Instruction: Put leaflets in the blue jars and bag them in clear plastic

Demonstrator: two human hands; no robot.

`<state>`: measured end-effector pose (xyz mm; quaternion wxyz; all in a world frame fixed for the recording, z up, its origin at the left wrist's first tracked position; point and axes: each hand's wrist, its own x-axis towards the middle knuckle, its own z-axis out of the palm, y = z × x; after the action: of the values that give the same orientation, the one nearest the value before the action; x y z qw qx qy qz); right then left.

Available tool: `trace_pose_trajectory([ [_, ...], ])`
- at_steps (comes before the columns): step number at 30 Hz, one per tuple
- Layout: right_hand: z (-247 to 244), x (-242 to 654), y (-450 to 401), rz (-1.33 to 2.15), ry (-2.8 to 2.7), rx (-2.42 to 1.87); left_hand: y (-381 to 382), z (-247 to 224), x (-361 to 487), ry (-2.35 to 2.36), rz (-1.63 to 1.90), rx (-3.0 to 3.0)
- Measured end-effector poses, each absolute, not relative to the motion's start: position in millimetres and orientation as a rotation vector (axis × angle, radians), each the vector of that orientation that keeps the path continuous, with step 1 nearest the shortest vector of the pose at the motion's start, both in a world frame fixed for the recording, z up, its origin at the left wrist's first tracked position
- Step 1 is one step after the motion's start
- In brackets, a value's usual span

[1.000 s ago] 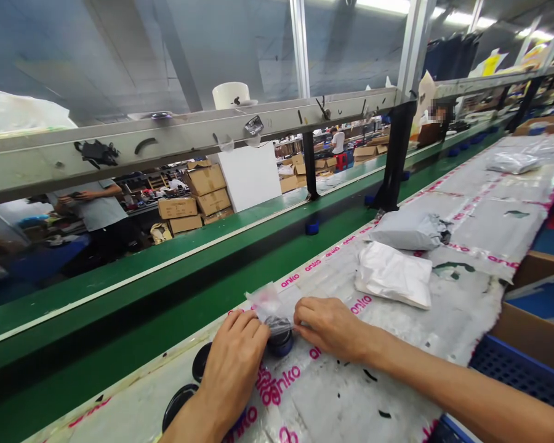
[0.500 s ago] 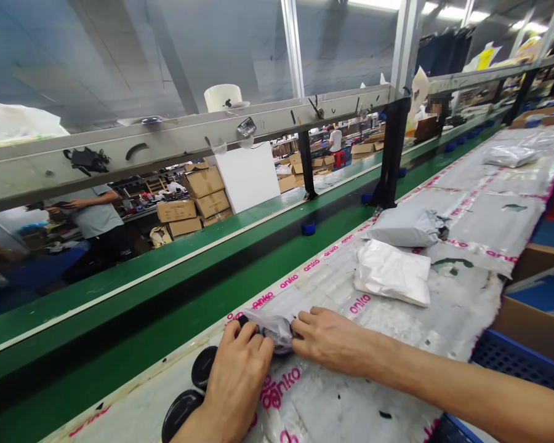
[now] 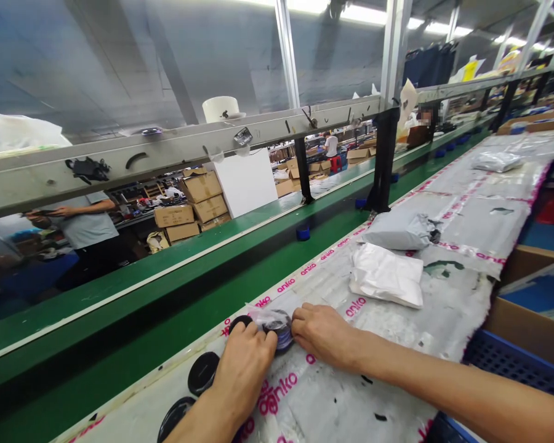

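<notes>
A clear bag (image 3: 268, 315) is lying over a round dark-topped piece (image 3: 283, 335) at the lower centre of the frame; whether the piece is fully inside, I cannot tell. The left hand (image 3: 249, 363) is grasping the clear bag's left side, and the right hand (image 3: 321, 335) is pinching its right side. Black discs (image 3: 204, 373) are resting beside the left hand. Farther right on the desk (image 3: 323, 394), a white bag (image 3: 388, 275) and a grey bag (image 3: 397, 231) are hiding their contents.
</notes>
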<state>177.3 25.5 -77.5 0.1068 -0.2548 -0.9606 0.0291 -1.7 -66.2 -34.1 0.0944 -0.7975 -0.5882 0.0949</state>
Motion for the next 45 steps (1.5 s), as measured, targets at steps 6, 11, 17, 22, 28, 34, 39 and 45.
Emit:
trace_pose_trajectory([
  [6, -62, 172, 27, 0.519, -2.753, -0.795, -60, -34, -6, -1.885, 0.029, -2.395],
  [11, -46, 163, 61, 0.902, -2.46, -0.991, -25, -21, -14, -2.2, -0.384, -2.228],
  [17, -20, 177, 84, 0.588, -2.193, -1.063, 7, 12, -12, -2.377, -0.732, -2.171],
  [22, -3, 203, 84, 0.41, -2.165, -1.049, 12, 8, -1, -2.414, -0.806, -2.205],
  [28, -6, 284, 93, 0.142, -1.917, -1.248, 10, 1, 1, -2.476, -0.815, -2.121],
  [34, -49, 314, 67, -0.352, -2.369, -1.609, 0, -17, 8, -2.029, -0.611, -2.506],
  [39, -72, 290, 51, -0.24, -2.294, -1.59, 12, -39, 32, -1.984, -0.435, -2.529],
  [45, -76, 302, 69, 0.185, -2.092, -1.596, 27, -42, 53, -1.958, -0.506, -2.453],
])
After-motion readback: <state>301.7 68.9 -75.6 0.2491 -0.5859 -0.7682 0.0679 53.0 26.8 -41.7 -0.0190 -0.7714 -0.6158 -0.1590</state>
